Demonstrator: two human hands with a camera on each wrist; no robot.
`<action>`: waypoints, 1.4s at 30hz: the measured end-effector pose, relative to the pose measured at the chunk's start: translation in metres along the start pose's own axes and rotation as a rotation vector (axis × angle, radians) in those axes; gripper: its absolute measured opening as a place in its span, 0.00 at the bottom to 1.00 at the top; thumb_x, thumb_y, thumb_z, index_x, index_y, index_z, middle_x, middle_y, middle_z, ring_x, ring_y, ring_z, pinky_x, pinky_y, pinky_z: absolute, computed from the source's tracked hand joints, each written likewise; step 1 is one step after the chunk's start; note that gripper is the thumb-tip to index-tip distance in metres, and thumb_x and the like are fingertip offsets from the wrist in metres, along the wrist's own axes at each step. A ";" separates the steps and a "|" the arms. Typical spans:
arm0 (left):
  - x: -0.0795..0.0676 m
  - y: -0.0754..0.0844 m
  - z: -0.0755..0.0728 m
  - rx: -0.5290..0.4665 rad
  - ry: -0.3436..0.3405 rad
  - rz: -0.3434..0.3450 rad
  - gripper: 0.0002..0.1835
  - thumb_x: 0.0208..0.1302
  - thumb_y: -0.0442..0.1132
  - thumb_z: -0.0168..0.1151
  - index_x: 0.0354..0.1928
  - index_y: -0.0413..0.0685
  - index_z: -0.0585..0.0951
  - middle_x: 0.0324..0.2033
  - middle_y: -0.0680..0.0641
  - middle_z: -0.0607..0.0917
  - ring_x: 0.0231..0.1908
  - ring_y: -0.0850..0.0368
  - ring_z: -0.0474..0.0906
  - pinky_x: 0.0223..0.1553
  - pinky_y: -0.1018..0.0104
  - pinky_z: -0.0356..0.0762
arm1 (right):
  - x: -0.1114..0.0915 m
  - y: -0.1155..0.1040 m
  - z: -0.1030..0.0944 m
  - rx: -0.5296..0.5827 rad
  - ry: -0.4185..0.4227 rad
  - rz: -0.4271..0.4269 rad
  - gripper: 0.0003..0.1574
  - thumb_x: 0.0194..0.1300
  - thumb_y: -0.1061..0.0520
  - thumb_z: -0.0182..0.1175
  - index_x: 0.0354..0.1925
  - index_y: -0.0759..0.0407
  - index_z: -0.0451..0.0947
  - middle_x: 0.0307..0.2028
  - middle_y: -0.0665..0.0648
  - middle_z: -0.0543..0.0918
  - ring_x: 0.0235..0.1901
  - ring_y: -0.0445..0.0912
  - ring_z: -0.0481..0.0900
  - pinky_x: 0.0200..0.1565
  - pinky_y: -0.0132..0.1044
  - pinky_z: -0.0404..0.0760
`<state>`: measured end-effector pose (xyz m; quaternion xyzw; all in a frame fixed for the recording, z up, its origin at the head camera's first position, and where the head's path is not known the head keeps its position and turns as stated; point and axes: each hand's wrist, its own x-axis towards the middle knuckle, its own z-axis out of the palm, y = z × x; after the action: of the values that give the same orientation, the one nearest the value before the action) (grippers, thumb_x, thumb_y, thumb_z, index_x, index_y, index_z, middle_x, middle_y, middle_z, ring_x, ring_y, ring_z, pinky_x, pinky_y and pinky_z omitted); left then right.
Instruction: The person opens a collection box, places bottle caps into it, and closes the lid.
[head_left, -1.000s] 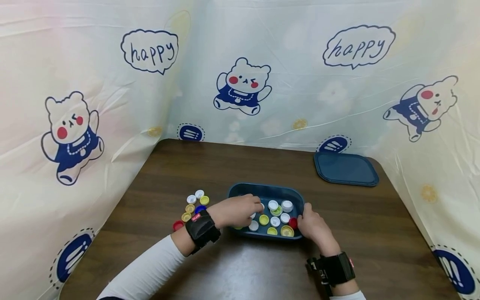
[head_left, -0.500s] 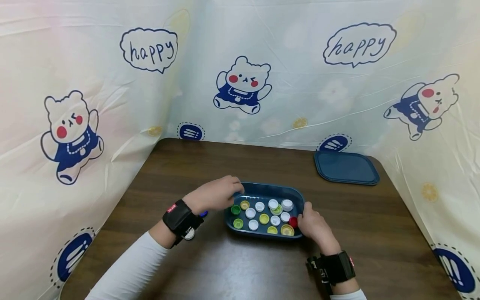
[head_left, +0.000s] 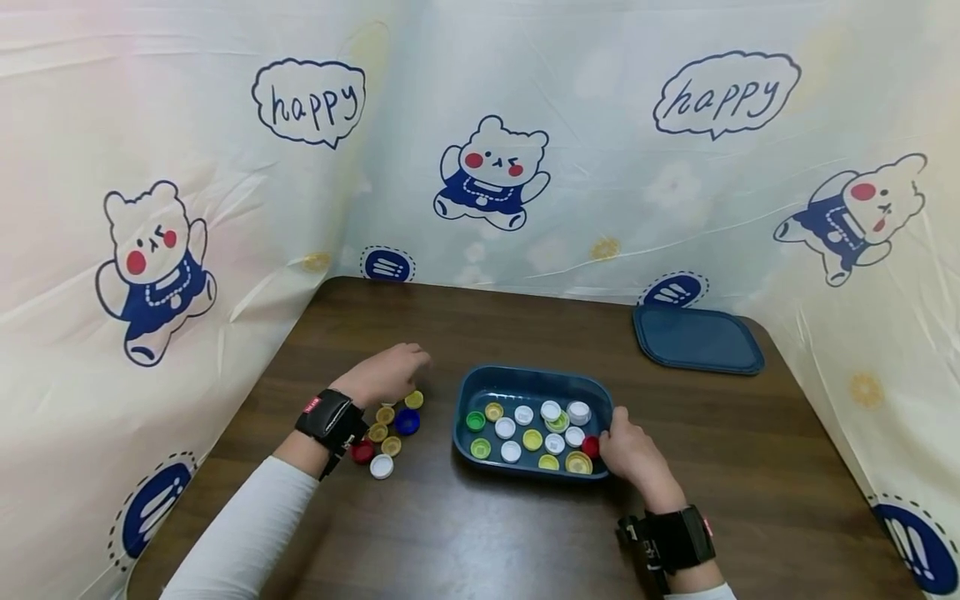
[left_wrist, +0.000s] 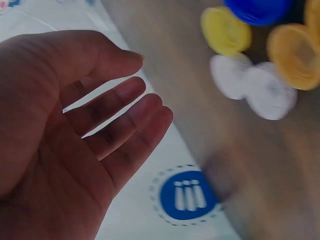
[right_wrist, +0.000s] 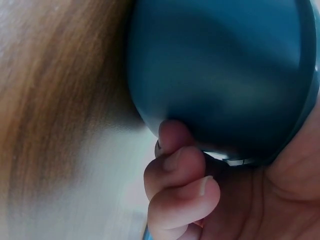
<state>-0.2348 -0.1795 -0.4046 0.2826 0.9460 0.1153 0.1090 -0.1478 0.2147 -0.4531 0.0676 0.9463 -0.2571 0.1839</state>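
My left hand (head_left: pixel 381 377) is over the far end of a loose group of bottle caps, left of a dark blue tray (head_left: pixel 531 380). In the left wrist view its fingers are relaxed with nothing between them, apart from the white cap (left_wrist: pixel 270 92) and the others. The group includes a blue cap (head_left: pixel 407 422), a red cap (head_left: pixel 363 452) and several gold ones; the hand partly hides it. My right hand (head_left: pixel 636 457) grips the tray's right end. In the right wrist view, curled fingers (right_wrist: pixel 182 205) lie against the tray's outer wall (right_wrist: pixel 210 75).
Inside the tray lie several white, yellow and green caps, plus a red cap (head_left: pixel 591 447) at the right end. A flat blue lid (head_left: pixel 699 340) rests at the table's back right. Printed cloth (head_left: pixel 487 75) surrounds the brown wooden table (head_left: pixel 480 533).
From inside the tray my left hand has drawn back leftward, past the rim, to the loose caps. The white cap it held is in the tray. My right hand stays on the tray.
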 end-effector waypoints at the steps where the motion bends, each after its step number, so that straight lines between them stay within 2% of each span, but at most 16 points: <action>1: 0.001 -0.004 0.003 -0.008 -0.016 -0.019 0.20 0.63 0.26 0.61 0.57 0.41 0.82 0.50 0.43 0.81 0.52 0.48 0.77 0.54 0.51 0.80 | 0.000 0.001 0.000 -0.001 0.002 -0.001 0.31 0.77 0.56 0.45 0.68 0.74 0.51 0.50 0.77 0.77 0.34 0.55 0.77 0.36 0.47 0.76; 5: 0.002 -0.014 0.011 -0.025 -0.070 -0.081 0.18 0.65 0.28 0.61 0.57 0.43 0.82 0.50 0.43 0.80 0.52 0.48 0.75 0.56 0.50 0.79 | 0.001 0.001 0.000 -0.002 0.008 -0.002 0.30 0.77 0.55 0.45 0.67 0.73 0.52 0.49 0.76 0.77 0.34 0.56 0.77 0.36 0.48 0.76; 17: 0.004 -0.023 0.021 -0.068 -0.107 -0.097 0.20 0.66 0.26 0.59 0.58 0.43 0.81 0.53 0.40 0.79 0.55 0.45 0.75 0.58 0.47 0.77 | 0.000 0.001 -0.001 0.002 0.007 0.000 0.30 0.77 0.55 0.45 0.67 0.73 0.53 0.49 0.76 0.77 0.34 0.55 0.77 0.35 0.47 0.75; 22: 0.004 -0.023 0.024 -0.075 -0.110 -0.101 0.19 0.66 0.23 0.56 0.57 0.44 0.82 0.52 0.41 0.80 0.53 0.46 0.75 0.59 0.47 0.77 | 0.000 0.001 -0.001 0.004 0.007 -0.001 0.30 0.77 0.56 0.45 0.67 0.73 0.52 0.50 0.77 0.77 0.34 0.55 0.76 0.35 0.47 0.75; 27: 0.007 -0.026 0.028 -0.060 -0.112 -0.099 0.19 0.63 0.23 0.61 0.55 0.43 0.83 0.49 0.42 0.81 0.51 0.47 0.77 0.57 0.48 0.78 | 0.000 0.001 0.000 0.013 0.002 0.007 0.31 0.77 0.56 0.45 0.67 0.73 0.52 0.51 0.77 0.76 0.34 0.55 0.76 0.35 0.46 0.75; 32: 0.010 -0.028 0.032 -0.055 -0.108 -0.101 0.17 0.65 0.24 0.60 0.54 0.42 0.84 0.47 0.44 0.81 0.50 0.47 0.77 0.57 0.49 0.78 | 0.000 0.002 0.000 0.018 0.001 0.006 0.30 0.77 0.56 0.45 0.67 0.73 0.52 0.49 0.75 0.76 0.33 0.55 0.76 0.34 0.46 0.75; 37: 0.013 -0.032 0.035 -0.063 -0.088 -0.091 0.15 0.67 0.26 0.55 0.51 0.42 0.85 0.44 0.46 0.81 0.46 0.51 0.77 0.54 0.52 0.80 | 0.001 0.003 0.001 0.015 0.005 0.005 0.29 0.77 0.56 0.45 0.66 0.73 0.53 0.48 0.74 0.77 0.33 0.55 0.76 0.34 0.46 0.74; 42: 0.012 -0.031 0.032 -0.068 -0.053 -0.089 0.14 0.68 0.27 0.54 0.50 0.42 0.85 0.42 0.46 0.80 0.42 0.54 0.77 0.49 0.56 0.82 | 0.001 0.004 0.001 0.011 0.008 0.001 0.29 0.77 0.55 0.45 0.66 0.72 0.53 0.48 0.75 0.77 0.34 0.55 0.76 0.35 0.47 0.75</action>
<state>-0.2519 -0.1930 -0.4449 0.2393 0.9500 0.1347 0.1485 -0.1478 0.2173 -0.4560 0.0701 0.9457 -0.2617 0.1798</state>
